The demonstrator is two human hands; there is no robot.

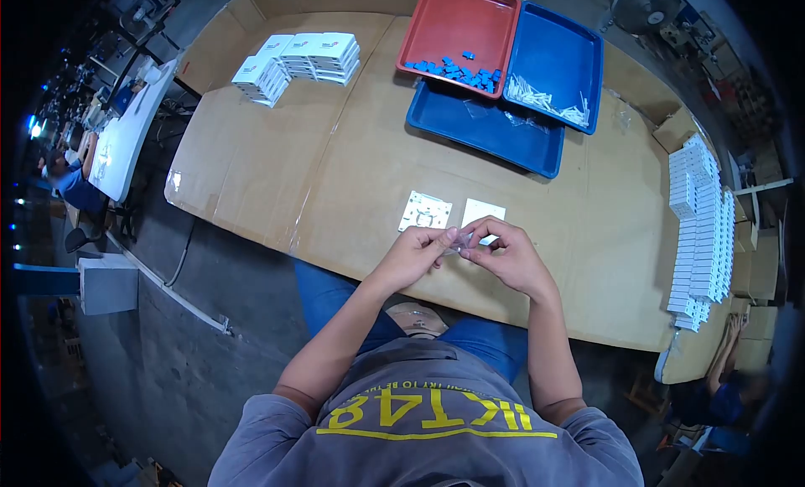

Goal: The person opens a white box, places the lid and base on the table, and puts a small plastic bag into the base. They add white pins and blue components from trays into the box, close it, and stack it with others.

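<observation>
Near the table's front edge, a small crumpled clear plastic bag (459, 242) is pinched between my two hands. My left hand (417, 254) grips its left side with thumb and fingers. On the other side, the fingers of my right hand (509, 254) are closed on it too. What the bag contains, if anything, is too small to make out. Just beyond my left hand lies a white square plate with cutouts (425, 211). Beside it, a plain white square plate (485, 209) is partly covered by my right hand.
Ahead stand a red tray (457, 26) with blue pieces (457, 73), a blue tray (558, 51) with white sticks (545, 100), and a lower blue tray (486, 139). White boxes (306, 55) are stacked far left, white parts (703, 235) far right. Other people sit nearby.
</observation>
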